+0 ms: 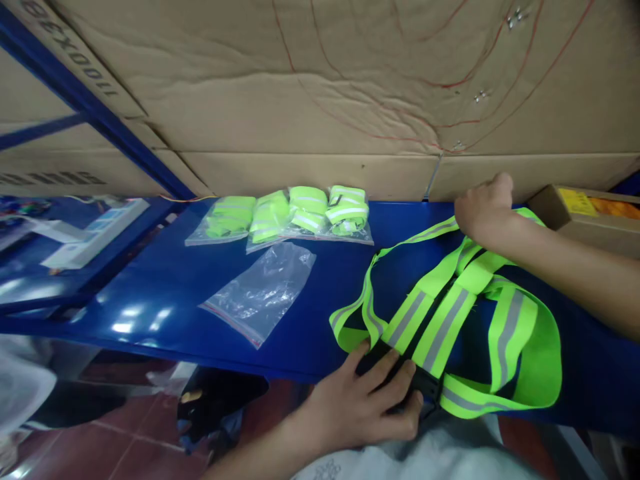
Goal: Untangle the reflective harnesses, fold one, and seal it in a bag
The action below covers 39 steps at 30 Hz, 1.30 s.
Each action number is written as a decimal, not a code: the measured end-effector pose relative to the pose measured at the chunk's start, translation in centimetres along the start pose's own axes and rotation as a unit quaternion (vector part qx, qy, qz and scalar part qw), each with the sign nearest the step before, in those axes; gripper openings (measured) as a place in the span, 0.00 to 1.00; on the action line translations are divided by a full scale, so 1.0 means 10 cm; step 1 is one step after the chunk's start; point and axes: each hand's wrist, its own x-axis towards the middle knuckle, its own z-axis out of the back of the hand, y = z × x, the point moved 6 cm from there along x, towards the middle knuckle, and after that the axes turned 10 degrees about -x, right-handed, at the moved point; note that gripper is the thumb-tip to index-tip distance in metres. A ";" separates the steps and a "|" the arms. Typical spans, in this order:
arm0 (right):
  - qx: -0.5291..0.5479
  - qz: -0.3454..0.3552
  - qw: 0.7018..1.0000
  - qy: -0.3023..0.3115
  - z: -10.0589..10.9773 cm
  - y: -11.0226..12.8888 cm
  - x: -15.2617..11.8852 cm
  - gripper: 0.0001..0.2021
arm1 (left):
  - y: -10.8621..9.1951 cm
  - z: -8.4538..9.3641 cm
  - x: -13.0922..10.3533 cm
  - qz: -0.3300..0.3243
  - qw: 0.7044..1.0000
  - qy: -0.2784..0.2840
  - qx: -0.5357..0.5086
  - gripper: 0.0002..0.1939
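A neon-yellow reflective vest [446, 330] made of elastic straps with grey stripes lies spread on the blue table. At the table's front edge, my left hand [370, 397] is curled over the vest's black buckle [425, 383], fingertips at the strap ends. My right hand [485, 210] is closed around the far end of the straps, near the cardboard wall; its fingertips are partly hidden. Left of the vest lies an empty clear zip bag [265, 290]. Behind that bag, several folded reflective vests [305, 210] sit in clear bags in a row.
A tall cardboard sheet [300, 120] with red wires backs the blue table [165, 280]. An open carton [590, 217] with orange contents stands at the right. A white power strip [95, 233] lies at the left. Below the table's front edge is a dark stool-like object [215, 393].
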 end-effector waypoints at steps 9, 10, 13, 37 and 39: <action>-0.111 0.317 0.936 -0.110 0.19 1.18 -0.79 0.27 | 0.00 0.01 0.01 0.004 1.000 0.010 -0.004 0.11; -0.126 0.331 0.927 -0.126 0.15 1.20 -0.79 0.28 | 0.00 0.01 0.01 0.003 1.000 0.010 -0.004 0.11; -0.144 0.358 0.913 -0.135 0.10 1.18 -0.67 0.23 | 0.00 0.01 0.02 0.003 1.000 0.006 -0.011 0.11; -0.023 0.486 0.860 -0.153 0.18 1.16 -0.54 0.11 | 0.02 -0.01 0.02 0.007 1.000 0.001 -0.022 0.10; -0.028 0.487 0.860 -0.149 0.13 1.14 -0.51 0.10 | 0.02 -0.01 0.02 0.009 1.000 0.003 -0.023 0.10</action>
